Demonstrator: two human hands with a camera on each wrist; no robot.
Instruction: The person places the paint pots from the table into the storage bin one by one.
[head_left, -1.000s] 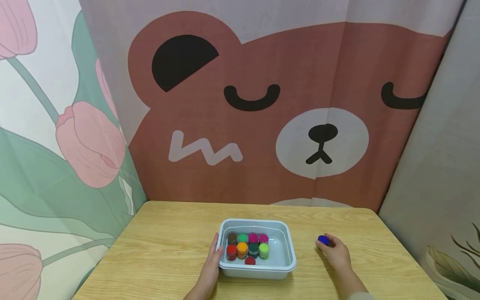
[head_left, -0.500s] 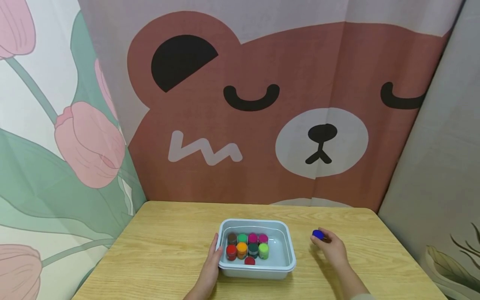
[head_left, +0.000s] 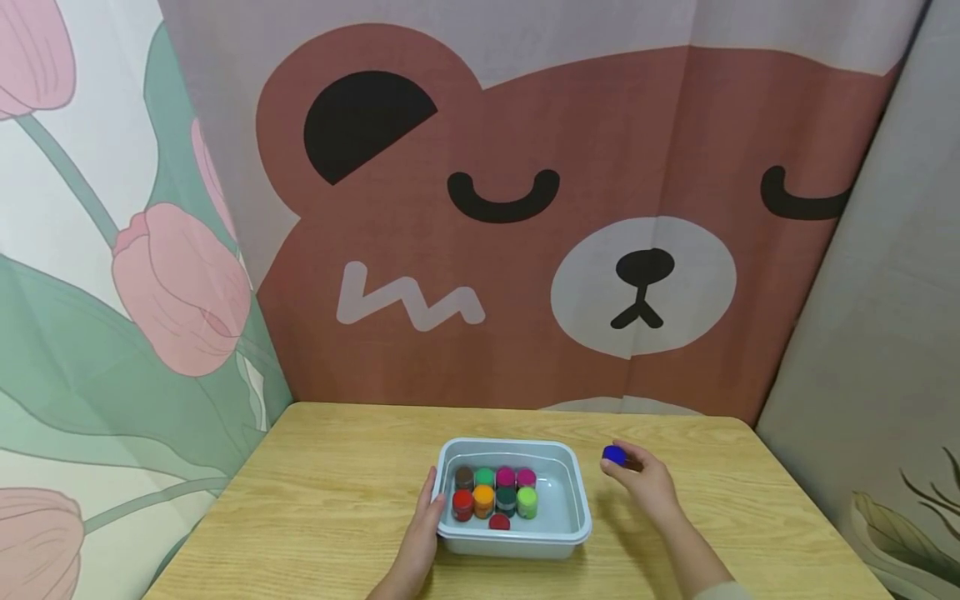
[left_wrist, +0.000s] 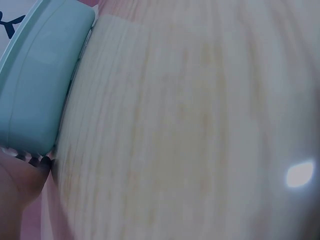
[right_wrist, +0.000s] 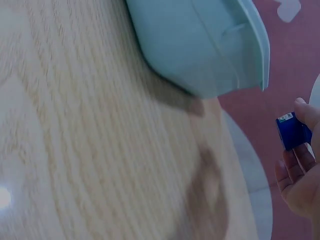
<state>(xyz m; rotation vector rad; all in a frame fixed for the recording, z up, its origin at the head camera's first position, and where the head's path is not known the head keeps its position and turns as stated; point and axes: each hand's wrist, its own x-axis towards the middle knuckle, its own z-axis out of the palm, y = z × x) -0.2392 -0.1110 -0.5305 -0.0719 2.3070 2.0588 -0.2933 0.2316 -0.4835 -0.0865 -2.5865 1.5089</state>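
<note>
A light-blue plastic tub point(head_left: 510, 546) stands on the table with several small paint jars inside, among them an orange jar point(head_left: 483, 498), a light-green jar point(head_left: 527, 502) and a dark red jar point(head_left: 499, 522). My left hand point(head_left: 417, 542) rests against the tub's left side, its fingers extended along the wall and the thumb at the rim. To the right of the tub, my right hand point(head_left: 651, 485) pinches a blue paint jar point(head_left: 614, 455) above the table. In the right wrist view, a small label shows on this blue jar, between thumb and fingers.
The wooden table point(head_left: 337, 475) ends in front of a hanging cloth point(head_left: 525, 333) printed with a brown bear. A tulip-patterned cloth point(head_left: 180, 292) hangs on the left, and a pale cloth point(head_left: 885, 292) on the right. The tub's right part shows bare floor.
My right hand has moved left and away from me, towards the tub, carrying the blue paint jar. The left hand and the tub stay put.
</note>
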